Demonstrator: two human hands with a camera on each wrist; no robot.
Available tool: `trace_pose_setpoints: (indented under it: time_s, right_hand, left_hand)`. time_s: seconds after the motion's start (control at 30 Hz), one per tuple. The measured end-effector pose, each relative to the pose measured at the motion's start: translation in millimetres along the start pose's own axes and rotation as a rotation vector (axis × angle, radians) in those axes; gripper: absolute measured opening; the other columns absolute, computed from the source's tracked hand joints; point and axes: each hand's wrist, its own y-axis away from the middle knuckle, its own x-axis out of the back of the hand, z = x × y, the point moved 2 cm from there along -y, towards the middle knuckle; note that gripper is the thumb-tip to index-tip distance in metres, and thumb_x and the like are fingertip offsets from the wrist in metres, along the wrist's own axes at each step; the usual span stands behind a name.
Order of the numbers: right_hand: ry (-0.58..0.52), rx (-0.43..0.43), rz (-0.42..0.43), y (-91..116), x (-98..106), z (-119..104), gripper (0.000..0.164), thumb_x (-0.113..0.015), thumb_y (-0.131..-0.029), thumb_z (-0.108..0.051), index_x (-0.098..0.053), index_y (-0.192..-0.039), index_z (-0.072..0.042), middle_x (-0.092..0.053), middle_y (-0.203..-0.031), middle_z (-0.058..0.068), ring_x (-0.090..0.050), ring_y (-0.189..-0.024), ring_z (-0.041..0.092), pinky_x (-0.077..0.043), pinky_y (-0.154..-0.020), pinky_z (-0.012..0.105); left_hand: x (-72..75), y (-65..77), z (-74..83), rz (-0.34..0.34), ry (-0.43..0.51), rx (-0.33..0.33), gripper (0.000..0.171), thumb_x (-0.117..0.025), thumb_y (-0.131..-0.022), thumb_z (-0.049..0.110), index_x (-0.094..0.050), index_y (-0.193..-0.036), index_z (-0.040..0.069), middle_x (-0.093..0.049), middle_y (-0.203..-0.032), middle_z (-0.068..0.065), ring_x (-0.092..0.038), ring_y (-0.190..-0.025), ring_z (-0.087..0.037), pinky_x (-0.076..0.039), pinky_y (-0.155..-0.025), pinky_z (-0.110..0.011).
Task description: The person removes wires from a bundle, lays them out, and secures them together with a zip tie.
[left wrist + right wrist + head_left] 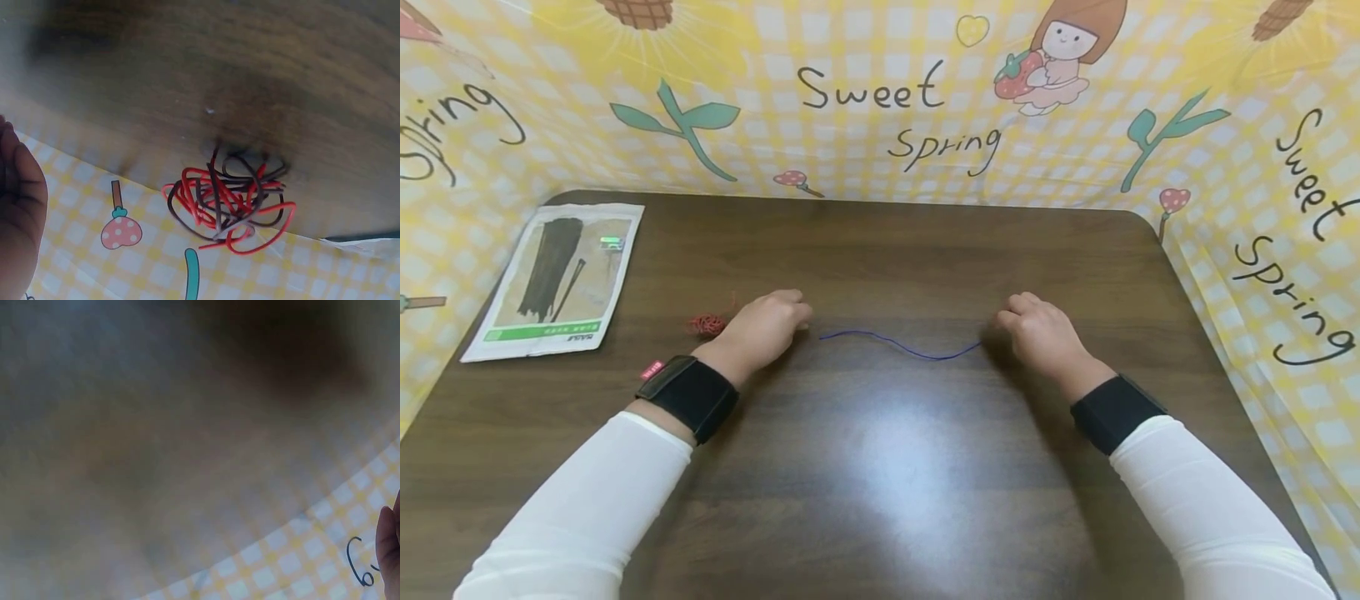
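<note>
A thin blue wire [910, 346] lies in a shallow wave on the dark wooden table [895, 258], between the two hands. My left hand [767, 325] is just beyond its left end, with a small gap; the fingers bend loosely, fingertips mostly hidden. On the other side, my right hand [1041, 333] hovers near the wire's right end, which fades into that hand's shadow. Its fingers are also bent, and nothing shows in them. Behind the left wrist sits a tangled bundle of red and dark brown wire [228, 203]. Only an edge of each hand appears in its own wrist view.
A flat white packet [557, 283] with a dark print and a green strip lies at the table's left edge. Yellow checked cloth [865, 167] with printed lettering rises around the back and sides. Both wrists wear black bands [688, 398].
</note>
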Motion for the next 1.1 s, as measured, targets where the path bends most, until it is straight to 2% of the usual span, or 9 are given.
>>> trace_pose_setpoints:
  time_s: [0.17,0.27,0.4,0.57,0.73,0.83,1.0,1.1]
  right_hand:
    - [-0.003,0.001,-0.024,1,-6,-2,0.016,-0.062,-0.077,0.015,-0.068,-0.08,0.0,-0.052,-0.072,0.009,-0.05,-0.067,0.026,-0.046,-0.051,0.035]
    - [0.006,0.018,-0.015,1,-9,-2,0.014,-0.064,-0.076,0.013,-0.068,-0.078,0.0,-0.049,-0.07,0.007,-0.048,-0.065,0.026,-0.045,-0.05,0.035]
    - [0.019,0.03,-0.025,0,-10,-3,0.012,-0.066,-0.076,0.011,-0.067,-0.077,-0.001,-0.044,-0.067,0.006,-0.046,-0.062,0.026,-0.043,-0.049,0.035]
    - [0.061,0.033,-0.064,-1,-11,-2,0.012,-0.066,-0.077,0.009,-0.065,-0.073,-0.002,-0.04,-0.065,0.005,-0.043,-0.06,0.025,-0.04,-0.048,0.035]
    - [0.105,0.046,-0.105,-2,-12,-5,0.016,-0.061,-0.077,0.012,-0.064,-0.072,-0.003,-0.041,-0.065,0.004,-0.044,-0.06,0.025,-0.039,-0.049,0.034]
    - [0.127,0.049,-0.14,-1,-12,-8,0.018,-0.059,-0.076,0.013,-0.064,-0.073,-0.004,-0.042,-0.066,0.004,-0.046,-0.062,0.024,-0.04,-0.051,0.034]
    - [0.166,0.044,-0.181,1,-13,-12,0.015,-0.062,-0.078,0.01,-0.067,-0.077,-0.004,-0.047,-0.07,0.005,-0.049,-0.066,0.024,-0.041,-0.053,0.034]
    - [0.189,0.046,-0.184,2,-13,-13,0.014,-0.064,-0.079,0.009,-0.069,-0.081,-0.003,-0.051,-0.073,0.006,-0.051,-0.069,0.025,-0.043,-0.055,0.035]
  left_hand:
    - [-2.3,-3.2,-3.6,-0.073,0.002,0.031,0.006,-0.062,-0.09,0.001,-0.065,-0.086,0.002,-0.062,-0.114,-0.026,-0.056,-0.114,-0.043,-0.048,-0.093,-0.052]
    - [-4.6,-3.0,-4.6,-0.078,0.0,0.028,0.013,-0.062,-0.09,0.001,-0.06,-0.078,0.005,-0.063,-0.096,-0.018,-0.063,-0.095,-0.035,-0.053,-0.082,-0.046]
    - [-5.8,-2.4,-4.3,-0.055,-0.003,0.017,0.021,-0.063,-0.089,0.001,-0.055,-0.071,0.007,-0.049,-0.076,-0.005,-0.053,-0.071,-0.024,-0.05,-0.066,-0.042]
    - [-5.7,-4.6,-3.8,-0.062,-0.034,0.037,0.018,-0.063,-0.089,0.002,-0.058,-0.073,0.006,-0.059,-0.087,-0.013,-0.062,-0.085,-0.033,-0.052,-0.074,-0.046]
    - [-8.5,-5.3,-2.3,-0.103,-0.074,0.057,0.011,-0.058,-0.093,0.002,-0.067,-0.088,0.003,-0.062,-0.106,-0.02,-0.06,-0.104,-0.038,-0.052,-0.085,-0.048]
    - [-11.2,-3.7,-0.2,-0.113,-0.121,0.034,0.014,-0.056,-0.092,-0.003,-0.069,-0.095,0.001,-0.062,-0.108,-0.021,-0.059,-0.106,-0.039,-0.052,-0.086,-0.048]
    - [-14.4,-2.9,5.0,-0.095,-0.234,-0.032,0.016,-0.058,-0.086,-0.007,-0.07,-0.092,0.002,-0.063,-0.099,-0.016,-0.061,-0.096,-0.034,-0.054,-0.08,-0.045]
    - [-14.7,-3.8,7.6,-0.082,-0.27,-0.048,0.015,-0.059,-0.086,-0.006,-0.07,-0.092,0.003,-0.065,-0.1,-0.015,-0.061,-0.096,-0.033,-0.053,-0.081,-0.045]
